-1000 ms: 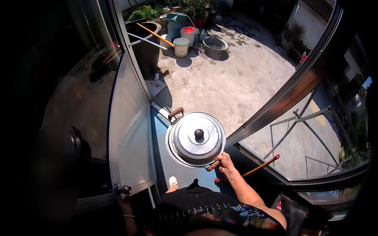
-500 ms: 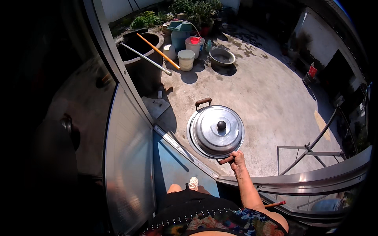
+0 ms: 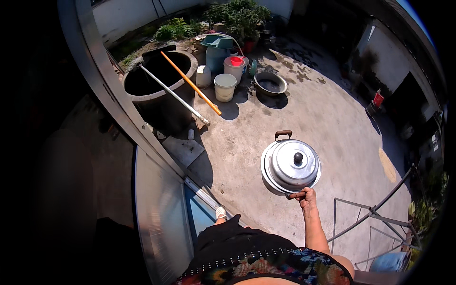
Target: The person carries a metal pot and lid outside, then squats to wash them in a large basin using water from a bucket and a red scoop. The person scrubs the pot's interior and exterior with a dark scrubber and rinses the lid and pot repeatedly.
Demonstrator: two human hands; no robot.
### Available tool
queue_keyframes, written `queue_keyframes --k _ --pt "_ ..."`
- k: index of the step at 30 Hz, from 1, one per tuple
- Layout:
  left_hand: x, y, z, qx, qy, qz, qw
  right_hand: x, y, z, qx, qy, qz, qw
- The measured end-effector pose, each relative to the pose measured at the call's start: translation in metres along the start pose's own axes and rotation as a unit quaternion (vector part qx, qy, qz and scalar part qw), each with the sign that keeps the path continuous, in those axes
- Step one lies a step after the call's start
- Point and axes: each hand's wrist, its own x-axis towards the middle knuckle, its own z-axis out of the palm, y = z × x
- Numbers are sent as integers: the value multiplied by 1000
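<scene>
Pot [image 3: 289,169] farther out from the door [image 3: 160,209] than a second ago
Right hand [image 3: 308,195] grips its near handle [image 3: 295,195], pot just beyond, right of the door; left hand unseen, state unclear.

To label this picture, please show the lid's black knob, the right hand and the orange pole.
Black knob [image 3: 298,157], head view: its rounded top.
Right hand [image 3: 308,196], head view: the hand's middle.
Orange pole [image 3: 191,84], head view: middle of its length.
</scene>
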Motion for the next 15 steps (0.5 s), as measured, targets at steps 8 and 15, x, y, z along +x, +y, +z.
queue_keyframes --k 8,15 --pt "58 14 92 69 -39 -49 996 101 -40 87 -41 39 55 997" --pt "94 -39 163 86 -4 -83 993 216 -67 116 -37 19 76 996"
